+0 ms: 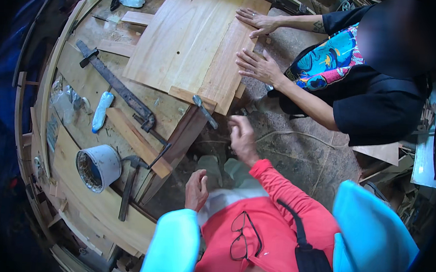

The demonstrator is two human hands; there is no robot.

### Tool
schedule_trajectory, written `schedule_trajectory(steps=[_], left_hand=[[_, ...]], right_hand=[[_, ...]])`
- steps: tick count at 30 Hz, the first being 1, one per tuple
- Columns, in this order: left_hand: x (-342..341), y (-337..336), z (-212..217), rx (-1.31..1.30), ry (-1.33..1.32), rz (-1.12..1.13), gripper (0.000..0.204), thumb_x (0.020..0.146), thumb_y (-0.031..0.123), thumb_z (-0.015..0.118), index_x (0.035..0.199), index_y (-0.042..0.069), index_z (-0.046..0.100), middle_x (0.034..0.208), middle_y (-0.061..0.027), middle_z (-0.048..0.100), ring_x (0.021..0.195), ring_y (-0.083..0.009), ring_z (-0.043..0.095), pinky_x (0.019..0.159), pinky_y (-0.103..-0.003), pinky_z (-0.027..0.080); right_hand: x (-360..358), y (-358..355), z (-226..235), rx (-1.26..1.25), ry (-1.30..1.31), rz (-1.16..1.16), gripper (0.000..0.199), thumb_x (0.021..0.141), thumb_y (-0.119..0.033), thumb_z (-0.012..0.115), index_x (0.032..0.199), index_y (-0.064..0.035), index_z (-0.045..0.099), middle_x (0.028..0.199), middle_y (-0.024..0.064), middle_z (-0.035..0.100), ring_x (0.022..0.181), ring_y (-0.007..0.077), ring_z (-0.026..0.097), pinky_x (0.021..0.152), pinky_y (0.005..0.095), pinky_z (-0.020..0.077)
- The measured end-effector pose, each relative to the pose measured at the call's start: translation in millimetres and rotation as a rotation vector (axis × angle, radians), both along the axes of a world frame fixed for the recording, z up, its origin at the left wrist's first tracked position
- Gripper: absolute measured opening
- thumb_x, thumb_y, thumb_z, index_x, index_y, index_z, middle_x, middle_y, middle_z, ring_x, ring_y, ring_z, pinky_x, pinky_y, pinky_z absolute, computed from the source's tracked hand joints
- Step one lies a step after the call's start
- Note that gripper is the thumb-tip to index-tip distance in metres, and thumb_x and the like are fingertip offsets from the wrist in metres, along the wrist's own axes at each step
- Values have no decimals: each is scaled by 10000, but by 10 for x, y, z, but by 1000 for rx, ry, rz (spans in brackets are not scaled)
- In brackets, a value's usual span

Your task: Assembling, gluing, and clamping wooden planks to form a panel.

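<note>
My right hand (242, 137), in a red sleeve, is raised with loosely curled fingers just below the metal handle of a clamp (204, 110) at the workbench corner; it holds nothing. Lower down, near my lap, my left hand (196, 189) hangs relaxed and holds nothing too. The clamp grips a small wood block (188, 95) at the near edge of a wide pale wood panel (184, 35). Across from me another person in a black top presses one hand (258, 66) and the other hand (256, 21) flat on a narrower board (226, 72) beside the panel.
On the workbench (88, 80) lie a long rusty bar clamp (117, 86), a white tube (102, 111), a wood strip (139, 141), a white bucket (98, 166) and a hammer (129, 183). A cable (297, 135) runs over the rough stone floor. Glasses (245, 233) hang on my shirt.
</note>
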State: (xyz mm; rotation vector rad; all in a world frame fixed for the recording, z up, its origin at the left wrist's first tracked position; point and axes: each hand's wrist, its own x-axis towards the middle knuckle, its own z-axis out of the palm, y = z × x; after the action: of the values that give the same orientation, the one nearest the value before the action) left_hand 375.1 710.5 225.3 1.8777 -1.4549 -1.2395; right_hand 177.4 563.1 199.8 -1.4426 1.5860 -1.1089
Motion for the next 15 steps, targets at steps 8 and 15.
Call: schedule_trajectory(steps=[8,15], left_hand=[[228,-647,711,-307,37,-72,213,971,29,560,1175,-22,595,1101,-218,637,1018,-381,646,884,-404,510],[834,-1739,861,-566,-215,-278,274,933,23,586,1202,-23,591,1187,-220,612,1123,-403,588,970,-447,481]], right_hand=[[-371,-116,364,110,-128,-69,193,946,25,550,1133,27,597,1087,100,634,952,168,669,845,288,545],[24,-442,878,-227,416,90,437,858,80,530,1291,22,536,1319,217,553,1229,365,564,1058,431,466]])
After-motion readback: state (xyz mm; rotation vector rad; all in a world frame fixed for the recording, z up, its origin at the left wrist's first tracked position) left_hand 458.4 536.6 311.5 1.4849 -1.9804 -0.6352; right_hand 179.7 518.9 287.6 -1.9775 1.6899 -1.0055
